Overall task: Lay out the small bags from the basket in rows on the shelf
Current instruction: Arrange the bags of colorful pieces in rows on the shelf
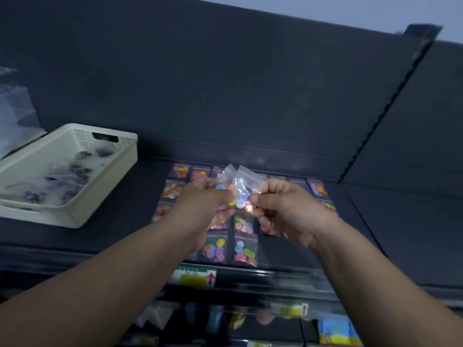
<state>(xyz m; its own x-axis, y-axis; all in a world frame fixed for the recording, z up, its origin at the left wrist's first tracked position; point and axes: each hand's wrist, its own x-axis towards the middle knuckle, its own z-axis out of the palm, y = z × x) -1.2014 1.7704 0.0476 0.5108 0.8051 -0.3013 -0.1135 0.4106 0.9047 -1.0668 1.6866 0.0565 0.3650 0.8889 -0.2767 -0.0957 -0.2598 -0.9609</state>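
Both hands are raised above the dark shelf (375,221), holding small clear bags of coloured buttons (239,190) between them. My left hand (203,204) grips the bags from the left. My right hand (283,206) pinches a bag's right edge. How many bags are held is unclear; two clear tops stick up. Below the hands, several button bags (244,250) lie flat in rows on the shelf. The cream basket (105,186) stands at the left on the same shelf, with more small bags (57,181) inside, blurred.
A dark back panel rises behind the shelf. A price label (193,278) sits on the shelf's front rail. Lower shelves hold other packaged goods (335,331). Bare shelf surface lies to the right of the rows and between the rows and the basket.
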